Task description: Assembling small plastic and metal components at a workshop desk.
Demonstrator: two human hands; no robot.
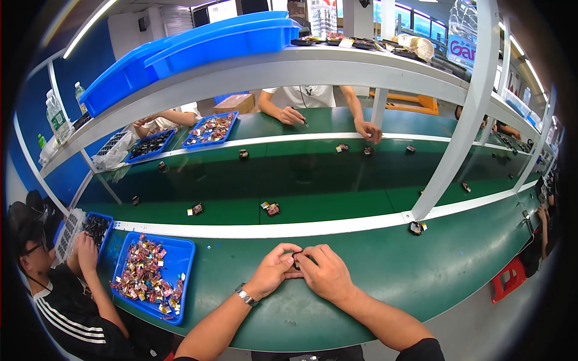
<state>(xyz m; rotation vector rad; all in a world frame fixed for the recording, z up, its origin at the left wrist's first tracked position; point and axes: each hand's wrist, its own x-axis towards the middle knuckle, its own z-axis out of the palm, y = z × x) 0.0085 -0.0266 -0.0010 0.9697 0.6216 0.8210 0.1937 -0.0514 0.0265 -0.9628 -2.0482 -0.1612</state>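
Both my hands meet over the green bench (241, 319), closed around one small black electronic part (296, 260). My left hand (274, 272), with a metal watch on its wrist, grips the part from the left with thumb and fingers. From the right, my right hand (325, 274) pinches it, its fingers covering most of the part. Left of my hands lies a blue tray (188, 265) heaped with small reddish parts (147, 271) bearing white and yellow tabs. Another small black assembly (416, 228) sits on the bench to the right, near the white rail.
Beyond the white rail (289, 230), a dark green conveyor belt (337, 210) carries several scattered small assemblies. A white post (457, 132) rises at right, supporting a shelf with blue trays (223, 45). At left, a co-worker (78, 301) handles parts; another person's hands (289, 115) work across the belt.
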